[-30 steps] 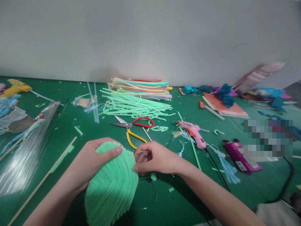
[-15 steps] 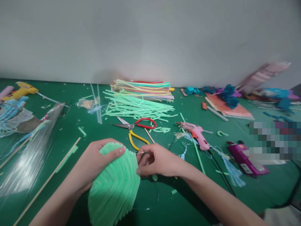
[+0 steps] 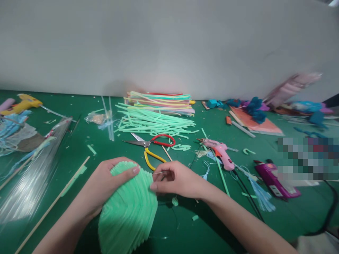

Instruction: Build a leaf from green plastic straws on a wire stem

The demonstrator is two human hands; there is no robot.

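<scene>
Left hand (image 3: 104, 180) closed on a mint-green, leaf-shaped piece of ribbed chenille (image 3: 129, 213): thumb along its upper face, other fingers mostly hidden. Right hand (image 3: 180, 181): fingers curled, thumb tip at the piece's right edge; a thin silvery wire (image 3: 159, 172) runs from that edge into the curl. Whether it is pinched there: cannot tell.

Change over the last half second: right thumb sits slightly higher along the edge, nearer the wire; left grip unchanged. Judgement: a small adjustment at the wire, with the piece held steady.

Landmark: metal scissors with one red and one yellow handle (image 3: 146, 144). The piece is held nearer the person than the scissors. Its long axis runs roughly toward the person, near end leaning a little left; bent ribs cross it. Near end cut off by the frame; which end is the tip, cannot tell.

Outward: loose mint-green fuzzy stems (image 3: 156, 120) just beyond the scissors, a multicoloured stem bundle (image 3: 162, 102) behind those; pink glue gun (image 3: 225, 157) to their right; slim wooden stick (image 3: 53, 204) nearer, to their left.
</scene>
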